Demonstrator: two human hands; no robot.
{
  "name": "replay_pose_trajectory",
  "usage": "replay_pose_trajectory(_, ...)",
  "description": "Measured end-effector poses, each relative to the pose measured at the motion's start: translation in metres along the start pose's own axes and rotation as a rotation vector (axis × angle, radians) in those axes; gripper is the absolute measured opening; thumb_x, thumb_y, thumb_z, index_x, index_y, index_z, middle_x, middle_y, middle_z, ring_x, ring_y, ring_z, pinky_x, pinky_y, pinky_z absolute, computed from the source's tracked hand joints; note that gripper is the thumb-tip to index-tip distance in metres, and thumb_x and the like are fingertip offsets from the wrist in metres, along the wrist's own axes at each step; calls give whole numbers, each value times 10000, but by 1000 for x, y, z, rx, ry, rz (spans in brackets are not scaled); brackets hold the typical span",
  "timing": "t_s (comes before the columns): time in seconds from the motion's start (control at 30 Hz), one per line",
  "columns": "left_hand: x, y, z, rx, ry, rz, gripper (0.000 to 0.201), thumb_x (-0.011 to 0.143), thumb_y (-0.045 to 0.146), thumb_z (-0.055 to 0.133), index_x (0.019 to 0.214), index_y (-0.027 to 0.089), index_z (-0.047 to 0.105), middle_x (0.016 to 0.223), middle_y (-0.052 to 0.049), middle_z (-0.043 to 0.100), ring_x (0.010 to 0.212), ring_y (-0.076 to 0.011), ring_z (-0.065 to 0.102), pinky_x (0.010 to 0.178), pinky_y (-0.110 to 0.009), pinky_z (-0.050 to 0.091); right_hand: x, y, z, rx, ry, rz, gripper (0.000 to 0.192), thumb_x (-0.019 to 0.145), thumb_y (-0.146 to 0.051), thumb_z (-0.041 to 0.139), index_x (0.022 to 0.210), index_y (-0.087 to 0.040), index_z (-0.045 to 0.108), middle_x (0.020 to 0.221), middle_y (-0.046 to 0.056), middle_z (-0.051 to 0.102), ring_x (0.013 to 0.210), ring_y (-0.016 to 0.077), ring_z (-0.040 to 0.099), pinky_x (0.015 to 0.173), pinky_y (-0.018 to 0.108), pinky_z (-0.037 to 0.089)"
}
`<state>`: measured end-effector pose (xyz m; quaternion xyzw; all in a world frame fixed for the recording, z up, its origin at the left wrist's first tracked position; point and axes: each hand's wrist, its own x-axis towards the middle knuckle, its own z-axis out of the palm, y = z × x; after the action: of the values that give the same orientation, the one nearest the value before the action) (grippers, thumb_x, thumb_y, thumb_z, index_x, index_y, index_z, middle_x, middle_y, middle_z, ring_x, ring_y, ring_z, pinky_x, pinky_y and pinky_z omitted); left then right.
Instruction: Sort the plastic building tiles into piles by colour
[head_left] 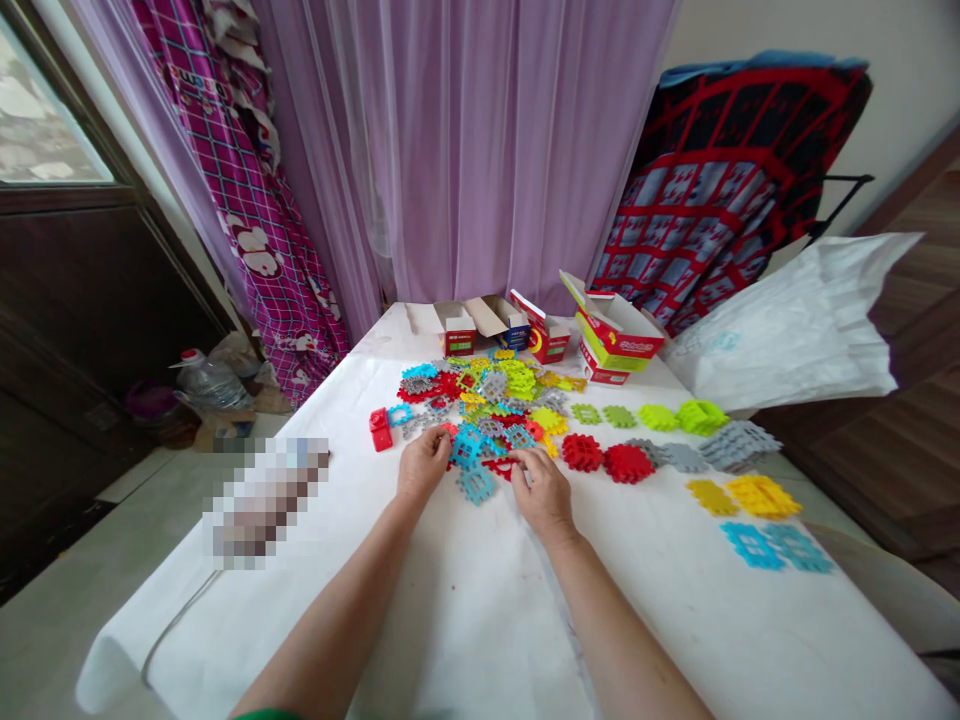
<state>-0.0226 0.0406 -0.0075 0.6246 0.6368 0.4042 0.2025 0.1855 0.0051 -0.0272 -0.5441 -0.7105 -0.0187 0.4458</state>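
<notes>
A mixed pile of toothed plastic building tiles (517, 378) in red, blue, green, yellow and grey lies mid-table. At the pile's near left edge is my left hand (424, 462), its fingers curled closed next to blue tiles (466, 446). What is between those fingers, if anything, is hidden. My right hand (543, 492) pinches the end of a red tile (497, 466) at the near edge of the pile. A light blue tile (476, 487) lies flat between the hands.
Sorted tiles stand to the right: red stacks (628, 463), green ones (701, 416), grey ones (739, 446), yellow ones (763, 496) and blue ones (799, 548). Open cardboard boxes (619, 340) line the back. A white sack (795, 330) leans at right. A red block (380, 429) sits left; a blurred-out object (266, 505) lies nearer.
</notes>
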Motion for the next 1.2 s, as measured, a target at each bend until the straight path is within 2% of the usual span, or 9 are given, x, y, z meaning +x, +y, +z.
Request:
replay_pose_trajectory(0.13,0,0,0,-15,-6,-2,196,818,321,470,791,223,638,597,34,642,573,-137,593,581,-238,405,3,2,0,-45,62,11,243,846,-185,465,987,-188,663,998,88,658,976,209,600,862,327,495)
replay_pose_trajectory(0.27,1,-4,3,-48,-21,-5,188,819,318,468,786,226,629,602,40,650,552,-129,588,574,-232,418,8,-2,-1,-75,50,-23,218,865,-217,489,999,-191,659,1027,88,653,999,214,584,891,336,472)
replay_pose_trajectory(0.43,3,-6,5,-99,-28,-16,194,824,327,469,799,222,630,609,37,658,547,-129,593,559,-227,430,6,-24,-4,-79,-132,-82,190,896,-292,509,945,-204,671,859,51,669,838,188,597,809,306,451)
replay_pose_trajectory(0.57,3,-7,5,-149,-29,-22,224,839,360,463,826,221,638,622,33,670,550,-128,604,563,-224,447,1,-44,-6,-158,-298,-47,386,777,-441,663,1076,-198,636,946,74,673,903,238,588,810,343,442)
replay_pose_trajectory(0.7,3,-10,7,-195,-25,-25,232,840,381,479,853,224,649,647,32,687,553,-127,616,563,-220,457,-2,-55,-9,-232,-377,-34,493,711,-444,715,1126,-204,600,1015,89,666,951,261,575,813,360,441)
replay_pose_trajectory(0.83,3,-13,8,-223,-16,-18,249,845,395,477,861,220,654,608,32,671,520,-128,607,542,-223,461,-3,-56,-8,-250,-355,-47,427,709,-423,717,1064,-210,610,976,81,671,912,252,583,797,357,437)
replay_pose_trajectory(1.03,-7,-4,0,-232,-39,48,293,848,444,491,883,206,658,620,23,657,540,-122,596,550,-218,464,1,-46,-12,-210,-220,-30,354,731,-433,695,985,-201,609,880,60,675,865,232,593,785,333,433)
replay_pose_trajectory(1.13,-20,8,1,-245,-147,112,294,793,479,583,847,203,670,631,19,667,529,-113,580,542,-214,457,4,-39,-17,-200,-142,11,329,741,-420,679,971,-195,610,859,53,672,846,225,594,767,324,441)
replay_pose_trajectory(1.2,-28,15,5,-288,-303,120,321,772,506,605,840,197,659,621,23,658,478,-101,542,490,-210,434,7,-37,-20,-194,-104,10,335,749,-411,668,993,-188,613,869,56,669,849,224,592,771,328,448)
